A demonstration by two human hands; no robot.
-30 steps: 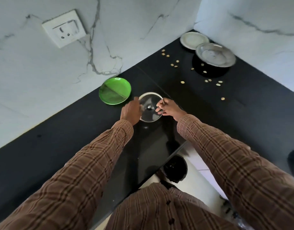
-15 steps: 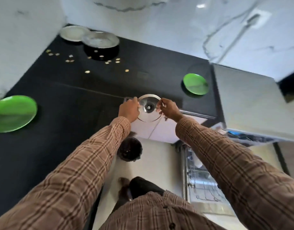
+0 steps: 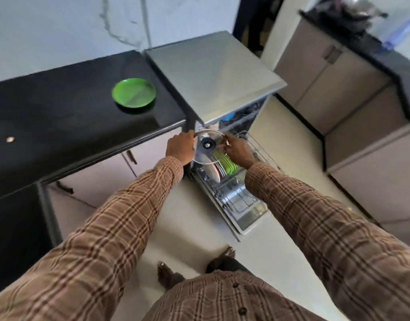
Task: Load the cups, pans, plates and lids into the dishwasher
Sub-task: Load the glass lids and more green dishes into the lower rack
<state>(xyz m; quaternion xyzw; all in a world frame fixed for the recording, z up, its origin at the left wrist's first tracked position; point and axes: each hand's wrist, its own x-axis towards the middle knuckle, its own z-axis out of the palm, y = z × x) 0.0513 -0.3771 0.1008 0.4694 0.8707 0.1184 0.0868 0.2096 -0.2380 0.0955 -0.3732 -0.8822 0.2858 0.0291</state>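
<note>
The counter (image 3: 60, 107) fills the left of the frame, with a plate (image 3: 133, 92) on it near its right end. Just right of the counter stands the dishwasher (image 3: 213, 72), its door (image 3: 245, 216) lowered toward the frame's middle. The rack (image 3: 236, 193) sits over the door, with plates (image 3: 224, 164) upright in its upper part. The lid (image 3: 207, 149) is above those plates, between the left hand (image 3: 180, 149) and right hand (image 3: 238, 150). Cabinets (image 3: 338, 89) line the right edge.

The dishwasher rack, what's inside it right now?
The pulled-out rack holds upright green plates and a pale plate. The glass lid covers whatever sits farther back.
</note>
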